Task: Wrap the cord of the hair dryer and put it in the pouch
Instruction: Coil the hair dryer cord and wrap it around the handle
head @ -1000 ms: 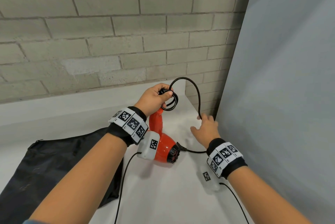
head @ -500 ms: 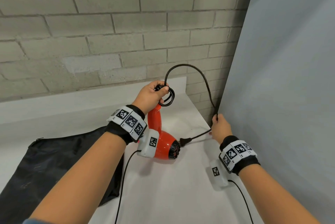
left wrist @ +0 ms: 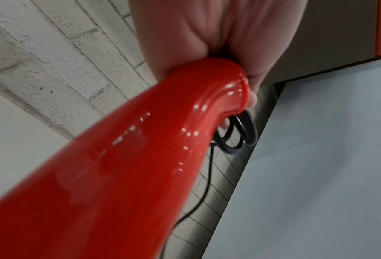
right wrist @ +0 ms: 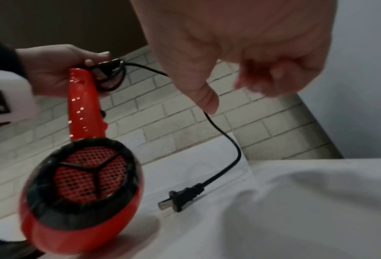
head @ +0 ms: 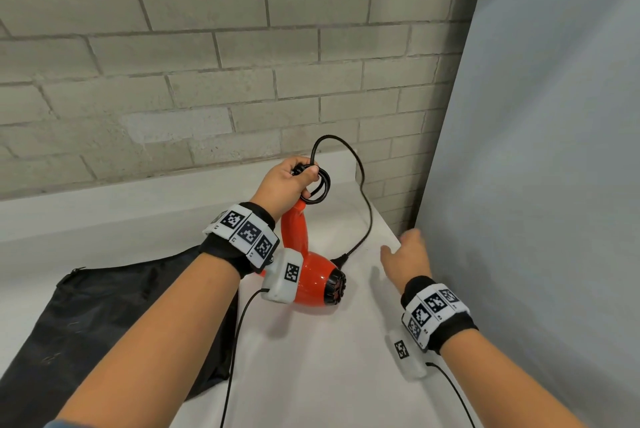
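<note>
My left hand [head: 289, 181] grips the end of the red hair dryer's handle [head: 294, 231] together with a few small coils of its black cord [head: 320, 186]. The dryer [head: 315, 283] hangs head down over the white table, its black grille [right wrist: 83, 172] facing my right wrist. The loose cord [head: 363, 199] arcs up from the coils and drops to the plug [right wrist: 180, 197], which lies on the table. My right hand [head: 407, 259] hovers to the right of the cord with relaxed fingers, holding nothing. The black pouch [head: 104, 316] lies flat on the left.
The white table [head: 311, 375] ends at a grey brick wall [head: 207, 81] behind. A pale grey panel [head: 536, 185] stands close along the right side. Thin black sensor cables [head: 235, 341] trail from both wrist units.
My right hand has let go of the cord and drawn back toward me. The loose loop has dropped and narrowed, and the plug now lies on the table. My left hand still holds the handle and coils.
</note>
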Demonstrator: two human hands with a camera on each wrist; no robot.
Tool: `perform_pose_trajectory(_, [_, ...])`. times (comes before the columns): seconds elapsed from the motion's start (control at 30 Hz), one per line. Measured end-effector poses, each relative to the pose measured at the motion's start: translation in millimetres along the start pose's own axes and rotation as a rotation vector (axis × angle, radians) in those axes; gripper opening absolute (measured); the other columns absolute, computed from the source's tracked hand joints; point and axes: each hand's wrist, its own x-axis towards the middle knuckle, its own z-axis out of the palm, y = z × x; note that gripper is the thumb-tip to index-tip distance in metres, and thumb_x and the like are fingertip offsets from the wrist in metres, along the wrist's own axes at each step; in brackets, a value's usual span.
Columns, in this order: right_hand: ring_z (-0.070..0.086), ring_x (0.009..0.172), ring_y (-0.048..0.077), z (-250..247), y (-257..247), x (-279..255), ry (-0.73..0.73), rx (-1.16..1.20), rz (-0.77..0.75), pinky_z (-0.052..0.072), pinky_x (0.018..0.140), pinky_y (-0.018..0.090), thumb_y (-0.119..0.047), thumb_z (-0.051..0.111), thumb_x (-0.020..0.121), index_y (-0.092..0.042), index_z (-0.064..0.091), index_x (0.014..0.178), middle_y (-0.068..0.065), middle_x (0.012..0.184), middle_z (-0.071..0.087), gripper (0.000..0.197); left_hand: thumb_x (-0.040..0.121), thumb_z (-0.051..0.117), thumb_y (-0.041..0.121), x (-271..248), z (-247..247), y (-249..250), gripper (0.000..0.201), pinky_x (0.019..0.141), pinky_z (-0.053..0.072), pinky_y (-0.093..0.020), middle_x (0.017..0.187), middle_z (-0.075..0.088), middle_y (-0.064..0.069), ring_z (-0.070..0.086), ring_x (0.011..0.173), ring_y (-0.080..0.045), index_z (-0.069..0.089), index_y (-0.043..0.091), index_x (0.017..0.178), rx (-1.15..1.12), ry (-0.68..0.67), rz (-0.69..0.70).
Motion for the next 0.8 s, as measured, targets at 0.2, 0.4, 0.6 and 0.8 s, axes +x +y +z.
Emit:
perform_pose_trajectory(0.2, [0.047, 0.122, 0.024, 25, -16, 9, -0.614, -0.452, -0.439, 0.036, 0.106, 0.034, -0.003, 0.04, 0.09, -0.02, 0.051, 0.124, 0.007, 0.135, 0.051, 0.04, 0.09, 0.052, 0.021, -4, 4, 3, 0.006, 0.048, 0.043, -0.015, 0.078, 0.06, 0.007, 0.05, 0.041, 0.003, 0.055, 0.022, 0.095, -0.023, -0.039, 0.007])
perform_pose_trajectory(0.4, [0.018, 0.142, 0.028, 38, -25, 17, -0.83, -0.903, -0.57, 0.026, 0.113, 0.049, -0.003, 0.041, 0.09, -0.032, 0.019, 0.144, 0.0, 0.155, 0.02, 0.065, 0.09, 0.053, 0.02, -7, 2, 4, 0.008, 0.048, 0.039, -0.016, 0.078, 0.06, 0.006, 0.049, 0.042, 0.002, 0.056, 0.027, 0.088, -0.036, -0.091, 0.018])
perform_pose_trajectory(0.6, [0.041, 0.122, 0.03, 48, -27, 20, -0.681, -1.017, -0.552, 0.04, 0.101, 0.042, -0.007, 0.045, 0.089, -0.01, 0.045, 0.13, 0.012, 0.134, 0.041, 0.041, 0.091, 0.051, 0.016, -6, -2, 5, 0.013, 0.044, 0.039, -0.012, 0.079, 0.059, 0.006, 0.047, 0.041, 0.001, 0.059, 0.027, 0.095, -0.084, -0.121, 0.014])
perform_pose_trajectory(0.8, [0.048, 0.119, 0.029, 23, -30, 26, -0.558, -1.131, -0.496, 0.027, 0.106, 0.043, -0.021, 0.038, 0.094, -0.012, 0.05, 0.118, 0.011, 0.123, 0.057, 0.029, 0.09, 0.051, 0.015, -6, -1, 5, 0.017, 0.04, 0.039, -0.013, 0.081, 0.058, 0.004, 0.048, 0.04, 0.001, 0.058, 0.03, 0.088, -0.09, -0.1, 0.033])
